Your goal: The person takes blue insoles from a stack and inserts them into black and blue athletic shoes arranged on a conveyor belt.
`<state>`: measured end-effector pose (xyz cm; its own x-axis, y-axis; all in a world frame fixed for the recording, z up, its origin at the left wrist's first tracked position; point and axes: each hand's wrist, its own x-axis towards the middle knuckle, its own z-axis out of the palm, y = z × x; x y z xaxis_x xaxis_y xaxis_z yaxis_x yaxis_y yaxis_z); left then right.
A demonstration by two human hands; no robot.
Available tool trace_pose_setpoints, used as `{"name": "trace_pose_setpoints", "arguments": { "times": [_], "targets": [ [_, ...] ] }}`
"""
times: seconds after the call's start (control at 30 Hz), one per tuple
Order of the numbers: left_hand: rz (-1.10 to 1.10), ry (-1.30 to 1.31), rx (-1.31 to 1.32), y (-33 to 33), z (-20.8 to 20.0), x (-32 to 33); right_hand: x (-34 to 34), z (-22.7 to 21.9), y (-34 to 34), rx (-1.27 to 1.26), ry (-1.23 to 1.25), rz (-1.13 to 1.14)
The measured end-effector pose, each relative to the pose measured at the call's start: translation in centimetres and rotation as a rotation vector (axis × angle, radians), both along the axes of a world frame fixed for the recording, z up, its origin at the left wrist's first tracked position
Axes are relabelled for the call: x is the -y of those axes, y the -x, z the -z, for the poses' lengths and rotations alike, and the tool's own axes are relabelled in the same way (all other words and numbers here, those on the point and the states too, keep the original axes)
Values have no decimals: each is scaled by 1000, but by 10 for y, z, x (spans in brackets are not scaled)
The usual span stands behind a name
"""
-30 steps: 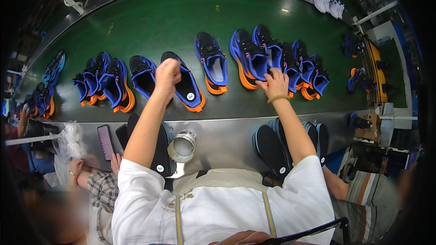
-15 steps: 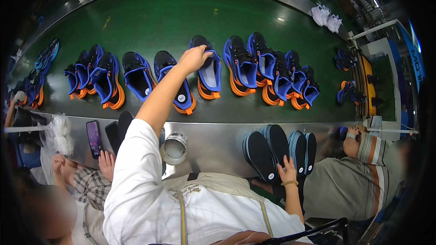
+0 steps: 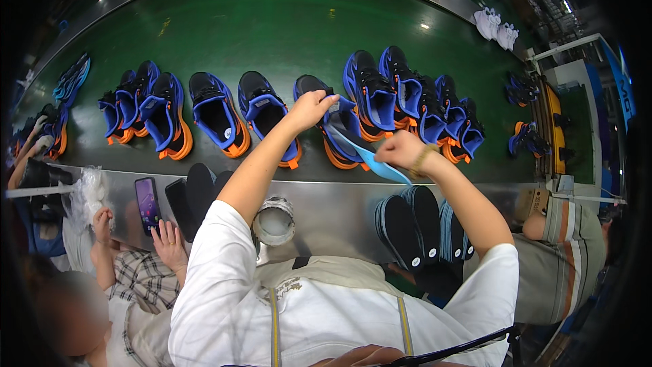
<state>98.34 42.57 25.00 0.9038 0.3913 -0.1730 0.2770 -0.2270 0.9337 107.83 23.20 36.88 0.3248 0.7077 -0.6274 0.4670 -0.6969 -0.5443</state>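
Observation:
My left hand (image 3: 314, 107) grips the tongue of a black, blue and orange sports shoe (image 3: 341, 156), its toe pointing away from me on the green surface. In my right hand (image 3: 402, 149) is an insole (image 3: 386, 169), light blue underneath, pinched near the heel end. It slopes down to the left, its dark front part reaching into the shoe's opening. How far the insole goes in is hidden by the shoe collar. Just to the left stands another shoe (image 3: 261, 105) of the same kind.
Stacks of black insoles (image 3: 406, 225) lie on the metal ledge (image 3: 333, 221) to my right. A dirty white pot (image 3: 275, 221) and a phone (image 3: 146, 204) are on its left. More shoes (image 3: 370, 92) stand either side. Co-workers sit left and right; one's hand (image 3: 170, 245) rests near the phones.
My right hand has come up from the insole stacks to the shoe, bringing an insole. My left hand stays at the shoe, which has shifted slightly right and nearer.

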Motion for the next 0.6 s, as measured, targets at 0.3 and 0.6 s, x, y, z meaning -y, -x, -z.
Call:
{"name": "trace_pose_setpoints", "arguments": {
  "times": [0.3,0.6],
  "targets": [
    [43,-110,59,7,7,-1,-36,34,-7,-157,196,19],
    [74,-78,96,6,7,1,-51,71,19,378,99,-266]
  ]
}}
